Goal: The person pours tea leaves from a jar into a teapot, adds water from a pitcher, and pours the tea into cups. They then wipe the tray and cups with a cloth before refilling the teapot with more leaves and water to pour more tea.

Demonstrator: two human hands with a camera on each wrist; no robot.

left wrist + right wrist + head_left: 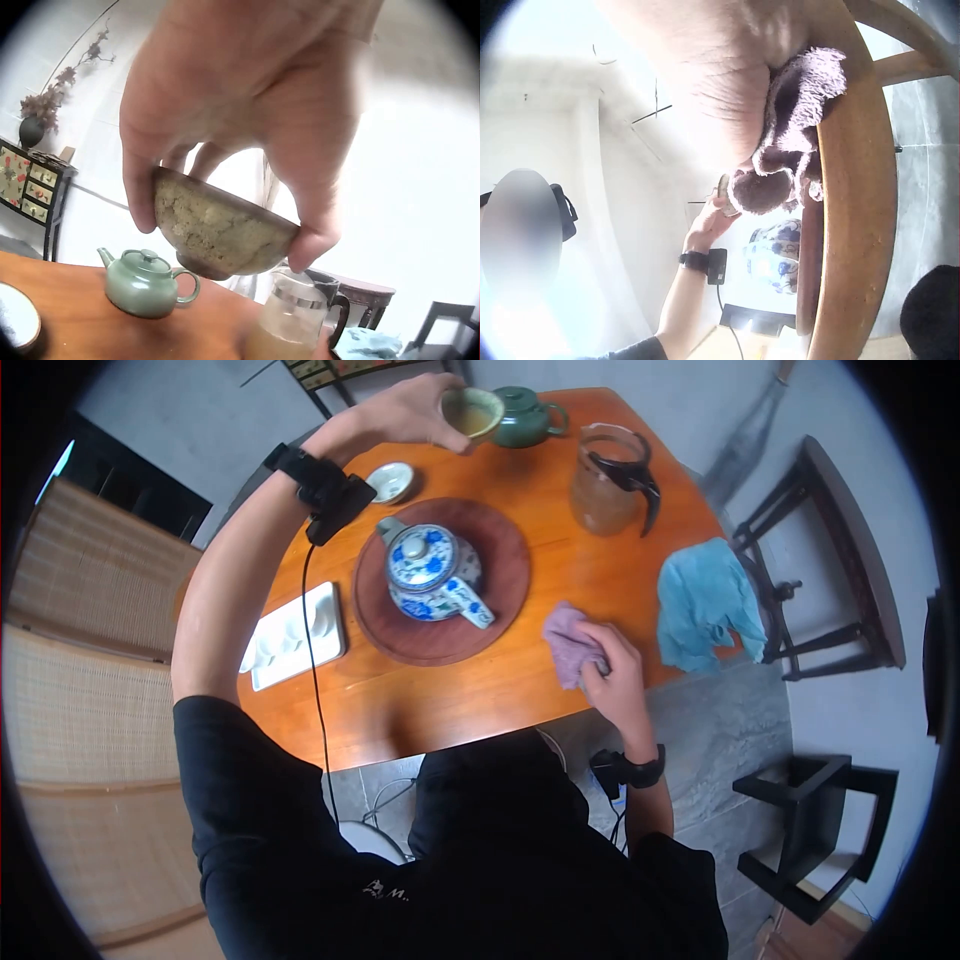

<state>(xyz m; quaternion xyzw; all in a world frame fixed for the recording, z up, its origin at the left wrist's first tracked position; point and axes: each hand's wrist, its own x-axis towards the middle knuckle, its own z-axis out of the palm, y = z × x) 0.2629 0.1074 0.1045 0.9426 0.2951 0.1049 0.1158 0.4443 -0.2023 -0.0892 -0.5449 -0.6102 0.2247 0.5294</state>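
Nearest to me, my right hand [612, 675] grips a purple cloth [567, 643] and presses it onto the front edge of the wooden desk [430, 700], fingers curled around the bunched fabric. Just beyond sits a blue-and-white teapot [432, 573] on a round dark tray [500, 575], with a white tray [293, 637] to its left and a teal cloth [706, 600] to the right. Farther out, my left hand [415, 410] holds a small tea cup [472, 413] lifted above the desk, fingers wrapped round its rim, beside a green teapot [524, 416] and a glass pitcher [610, 480]
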